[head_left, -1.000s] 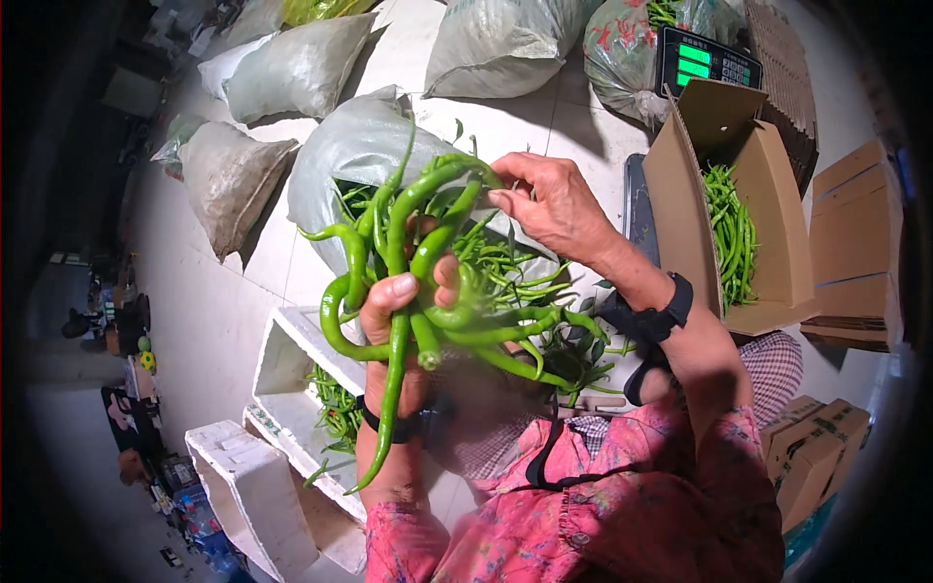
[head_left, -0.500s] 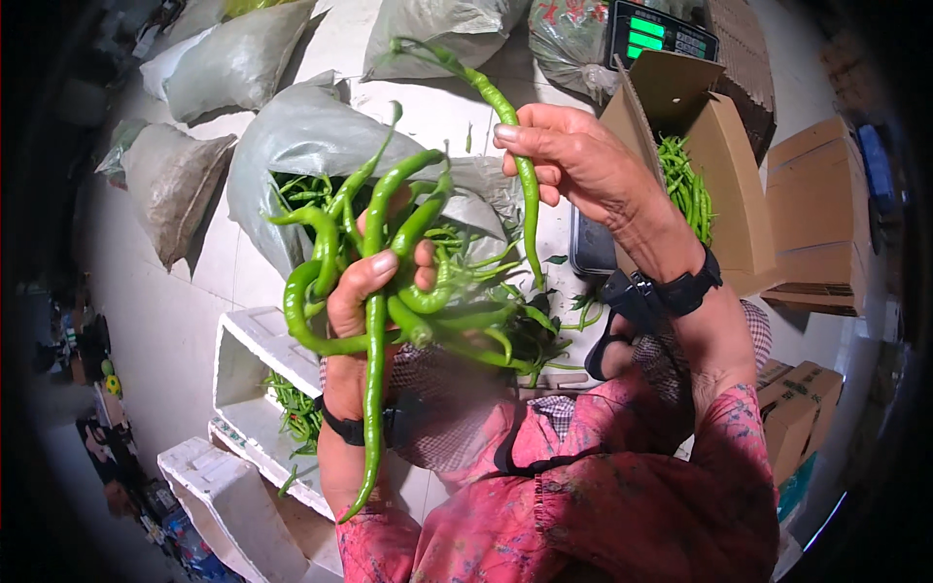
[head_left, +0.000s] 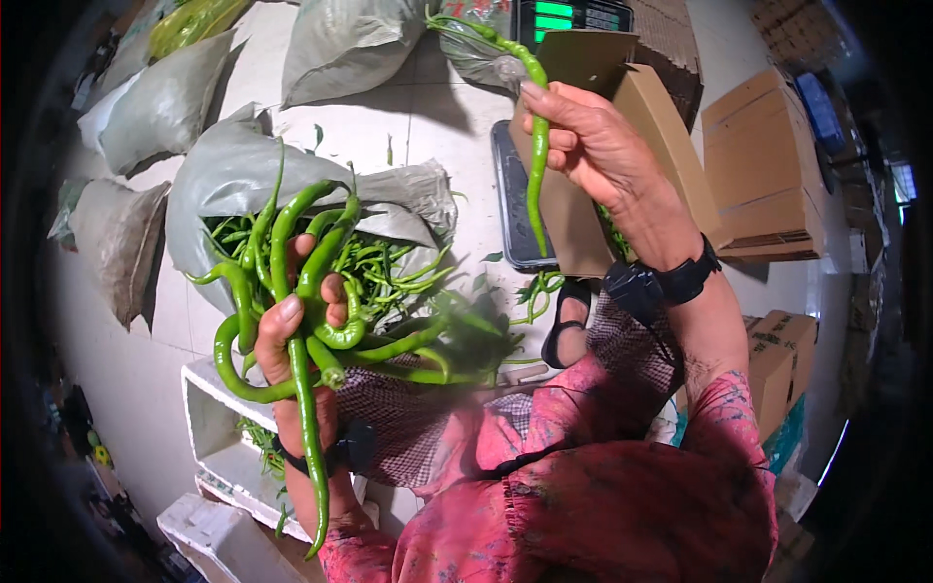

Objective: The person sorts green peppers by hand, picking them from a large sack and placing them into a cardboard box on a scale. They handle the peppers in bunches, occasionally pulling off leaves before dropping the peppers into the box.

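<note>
My left hand (head_left: 288,335) is closed around a bunch of long green chili peppers (head_left: 292,228), whose curved ends stick out on all sides. One long pepper hangs down past my wrist. Up and to the right, my right hand (head_left: 593,136) pinches a single long green chili pepper (head_left: 537,155) between thumb and fingers, its stem end pointing up and left. Behind the bunch lies a grey plastic sack (head_left: 199,199), its mouth open, with many green peppers (head_left: 389,277) spilling from it. Next to my right hand stands an open cardboard box (head_left: 671,146), with a few peppers showing inside.
The box stands on a dark scale platform (head_left: 515,194), with a lit green display (head_left: 554,19) behind it. Full sacks (head_left: 355,49) lie across the far floor. A white foam box (head_left: 214,418) with peppers sits at lower left. Flattened cartons (head_left: 763,165) stand at right.
The view has shifted, so sacks and boxes appear further left. My right hand, with its single pepper, is now beside the cardboard box and farther from the bunch in my left hand.
</note>
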A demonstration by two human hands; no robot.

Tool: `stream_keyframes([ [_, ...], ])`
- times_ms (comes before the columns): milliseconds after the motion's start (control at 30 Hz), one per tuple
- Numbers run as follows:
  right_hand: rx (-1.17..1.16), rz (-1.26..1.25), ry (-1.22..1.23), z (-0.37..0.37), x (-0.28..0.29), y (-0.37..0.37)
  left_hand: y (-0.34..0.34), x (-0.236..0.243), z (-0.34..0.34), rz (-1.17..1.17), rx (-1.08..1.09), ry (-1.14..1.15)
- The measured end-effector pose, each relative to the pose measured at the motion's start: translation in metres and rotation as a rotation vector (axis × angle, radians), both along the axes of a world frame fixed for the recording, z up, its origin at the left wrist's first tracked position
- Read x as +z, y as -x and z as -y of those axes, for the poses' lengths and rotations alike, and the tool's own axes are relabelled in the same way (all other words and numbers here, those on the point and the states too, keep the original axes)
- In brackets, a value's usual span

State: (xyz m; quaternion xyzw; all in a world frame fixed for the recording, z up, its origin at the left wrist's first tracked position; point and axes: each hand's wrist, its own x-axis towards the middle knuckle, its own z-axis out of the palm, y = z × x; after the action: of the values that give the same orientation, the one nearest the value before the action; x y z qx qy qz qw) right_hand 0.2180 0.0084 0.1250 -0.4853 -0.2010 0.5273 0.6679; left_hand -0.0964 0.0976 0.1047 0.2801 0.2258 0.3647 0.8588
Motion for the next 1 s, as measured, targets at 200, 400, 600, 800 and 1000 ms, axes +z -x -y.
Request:
stream_keyframes([
  [200, -0.064, -0.186, -0.020, 0.007, -0.008, 0.003, -0.012, -0.005, -0.003, 0.025, -0.106, -0.014],
  [400, -0.048, -0.288, 0.009, 0.004, -0.022, 0.017, -0.008, -0.006, -0.004, 0.022, -0.054, -0.029],
  [600, -0.067, -0.162, 0.083, 0.009, -0.043, 0.030, -0.011, -0.004, -0.002, -0.009, -0.015, -0.082],
  [800, -0.075, -0.046, 0.119, 0.009, -0.048, 0.036, -0.003, -0.010, -0.007, 0.061, -0.106, -0.095],
  [1000, -0.044, 0.092, 0.113, 0.012, -0.046, 0.042, -0.004, -0.006, -0.007, 0.057, -0.118, -0.096],
])
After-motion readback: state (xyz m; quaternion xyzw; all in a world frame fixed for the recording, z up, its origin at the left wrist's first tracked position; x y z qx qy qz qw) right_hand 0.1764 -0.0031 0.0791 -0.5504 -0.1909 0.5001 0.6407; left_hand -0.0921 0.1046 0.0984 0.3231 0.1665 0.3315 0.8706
